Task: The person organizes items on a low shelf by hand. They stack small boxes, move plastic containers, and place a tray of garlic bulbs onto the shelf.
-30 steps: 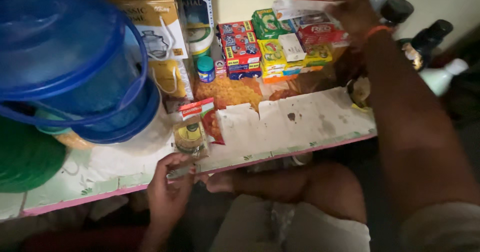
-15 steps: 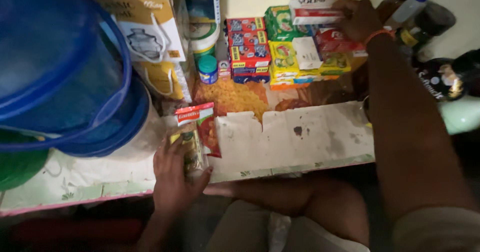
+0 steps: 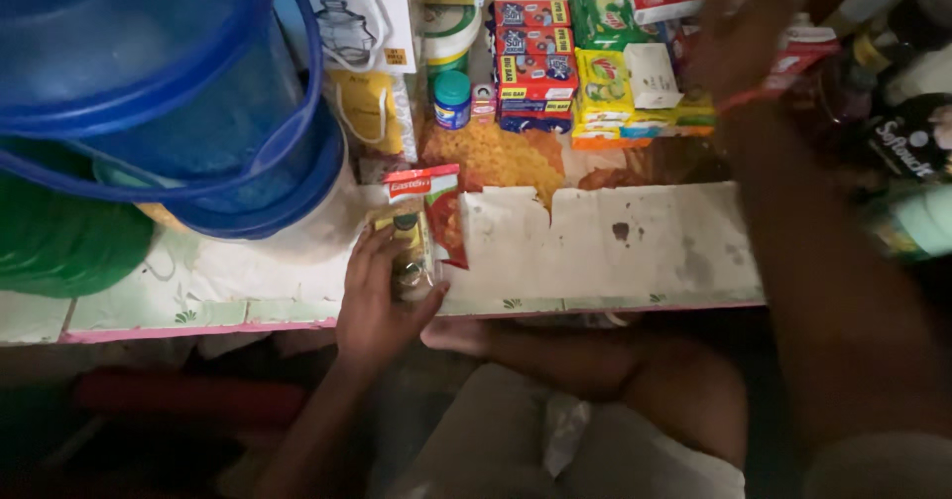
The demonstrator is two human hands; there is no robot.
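On the shelf point(image 3: 615, 251), left hand point(image 3: 382, 306) grips a small packet point(image 3: 409, 251)

R hand point(image 3: 739, 48) blurred; blue tubs point(image 3: 149, 82) cut off top/left.

The sachets point(image 3: 412, 246) in the left hand point(image 3: 377, 306) look like glossy plastic foil. The tubs point(image 3: 149, 92) at 10 o'clock are smooth translucent plastic. The shelf liner point(image 3: 615, 246) is matt, stained, torn paper. The soap boxes point(image 3: 535, 67) at 12 o'clock are glossy cardboard.
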